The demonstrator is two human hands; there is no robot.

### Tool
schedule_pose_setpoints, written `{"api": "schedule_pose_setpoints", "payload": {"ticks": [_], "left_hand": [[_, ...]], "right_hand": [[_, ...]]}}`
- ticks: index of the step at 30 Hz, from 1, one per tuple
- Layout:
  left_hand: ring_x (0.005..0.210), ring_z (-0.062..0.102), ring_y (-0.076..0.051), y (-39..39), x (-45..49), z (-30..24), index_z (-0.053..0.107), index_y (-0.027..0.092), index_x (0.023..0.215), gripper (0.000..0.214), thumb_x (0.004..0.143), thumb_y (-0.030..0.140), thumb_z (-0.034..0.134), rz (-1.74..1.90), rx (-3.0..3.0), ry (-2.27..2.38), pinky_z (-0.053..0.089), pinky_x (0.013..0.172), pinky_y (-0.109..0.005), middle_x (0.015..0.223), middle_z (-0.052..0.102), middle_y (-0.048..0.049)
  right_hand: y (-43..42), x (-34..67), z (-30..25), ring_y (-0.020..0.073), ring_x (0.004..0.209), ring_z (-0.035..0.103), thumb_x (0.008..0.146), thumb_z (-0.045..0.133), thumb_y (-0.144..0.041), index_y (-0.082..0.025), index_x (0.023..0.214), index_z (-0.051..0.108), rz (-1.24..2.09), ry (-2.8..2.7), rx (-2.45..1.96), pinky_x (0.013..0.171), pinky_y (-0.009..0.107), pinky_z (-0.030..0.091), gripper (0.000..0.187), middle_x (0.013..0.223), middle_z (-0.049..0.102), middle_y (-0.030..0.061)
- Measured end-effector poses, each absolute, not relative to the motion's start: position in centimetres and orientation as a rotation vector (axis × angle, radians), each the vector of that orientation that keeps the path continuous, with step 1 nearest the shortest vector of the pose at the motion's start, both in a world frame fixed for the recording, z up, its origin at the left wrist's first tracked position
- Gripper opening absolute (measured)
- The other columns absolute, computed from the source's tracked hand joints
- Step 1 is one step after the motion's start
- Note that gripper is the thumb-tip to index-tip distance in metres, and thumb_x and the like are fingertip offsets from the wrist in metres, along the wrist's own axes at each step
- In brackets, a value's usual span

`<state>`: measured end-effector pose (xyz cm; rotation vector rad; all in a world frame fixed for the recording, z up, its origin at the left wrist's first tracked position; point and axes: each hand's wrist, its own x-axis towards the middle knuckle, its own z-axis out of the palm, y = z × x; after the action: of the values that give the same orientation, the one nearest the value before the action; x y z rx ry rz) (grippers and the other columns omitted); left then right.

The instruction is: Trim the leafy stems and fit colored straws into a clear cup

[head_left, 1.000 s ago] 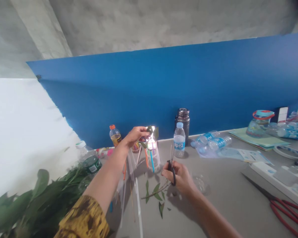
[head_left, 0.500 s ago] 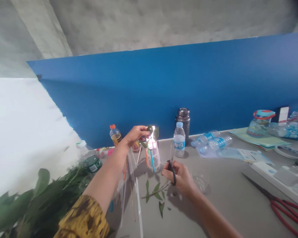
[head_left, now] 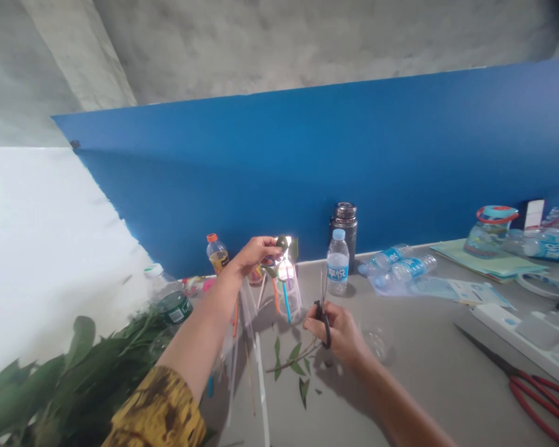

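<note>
My left hand is raised over the table, fingers pinched on a small leafy sprig held above a clear cup with coloured straws. My right hand is closed around small black-handled scissors, blades pointing up. Below that hand a cut twig with several green leaves lies on the grey table.
A bundle of leafy branches fills the lower left. Water bottles, a dark flask, an orange-capped bottle and a green-labelled bottle stand near the blue wall. Red-handled shears, papers and tape lie right.
</note>
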<state>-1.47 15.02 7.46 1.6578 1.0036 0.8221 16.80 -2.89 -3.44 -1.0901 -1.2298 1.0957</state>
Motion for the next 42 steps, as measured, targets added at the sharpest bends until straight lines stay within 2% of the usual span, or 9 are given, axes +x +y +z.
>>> {"api": "schedule_pose_setpoints", "payload": {"ticks": [10,20,28,33,38,42], "left_hand": [[0.061,0.055,-0.012,15.2,-1.3,6.8,0.066,0.016,0.071,0.021,0.063,0.029,0.081,0.78,1.696,1.062,0.039,0.06,-0.027,0.068,0.064,-0.0015],[0.059,0.054,-0.013,15.6,-1.6,5.9,0.069,0.015,0.066,0.019,0.069,0.034,0.074,0.732,1.822,1.085,0.039,0.06,-0.027,0.063,0.062,-0.0009],[0.059,0.056,-0.014,16.1,-2.4,5.2,0.078,0.014,0.073,0.022,0.073,0.035,0.073,0.653,1.842,1.061,0.038,0.055,-0.026,0.066,0.066,-0.0039],[0.067,0.065,-0.018,16.1,-2.7,4.8,0.079,0.013,0.083,0.028,0.074,0.039,0.078,0.641,1.739,0.967,0.045,0.058,-0.027,0.081,0.075,-0.0108],[0.077,0.071,-0.022,15.8,-2.8,4.9,0.078,0.015,0.095,0.03,0.068,0.028,0.082,0.861,1.514,1.088,0.048,0.058,-0.027,0.09,0.078,-0.0131],[0.075,0.071,-0.02,13.8,-3.8,5.0,0.073,0.014,0.095,0.032,0.064,0.021,0.078,1.174,1.312,1.125,0.051,0.061,-0.027,0.091,0.077,-0.0117]], "right_hand": [[-3.0,16.7,-2.8,0.0133,0.058,0.049,0.068,0.071,-0.038,-0.018,0.072,0.064,1.104,-1.227,-1.114,0.054,0.024,0.039,0.021,0.061,0.055,-0.0018],[-3.1,16.7,-2.7,0.0141,0.06,0.052,0.068,0.071,-0.04,-0.018,0.072,0.064,1.1,-1.226,-1.081,0.054,0.024,0.041,0.023,0.063,0.057,-0.0009],[-2.8,16.8,-3.2,0.0132,0.059,0.05,0.07,0.071,-0.039,-0.017,0.074,0.065,1.088,-1.25,-1.083,0.054,0.024,0.041,0.022,0.063,0.057,-0.0015],[-2.8,16.7,-3.4,0.0134,0.059,0.052,0.071,0.071,-0.037,-0.018,0.074,0.065,1.093,-1.235,-1.087,0.054,0.024,0.041,0.02,0.063,0.057,-0.0014],[-2.5,16.9,-4.0,0.0138,0.059,0.053,0.073,0.072,-0.038,-0.017,0.075,0.066,1.077,-1.265,-1.116,0.055,0.024,0.041,0.022,0.063,0.059,-0.0007],[-2.2,17.0,-4.4,0.0138,0.06,0.053,0.075,0.073,-0.041,-0.018,0.075,0.066,1.013,-1.307,-1.154,0.056,0.025,0.041,0.024,0.064,0.058,-0.0011]]}}
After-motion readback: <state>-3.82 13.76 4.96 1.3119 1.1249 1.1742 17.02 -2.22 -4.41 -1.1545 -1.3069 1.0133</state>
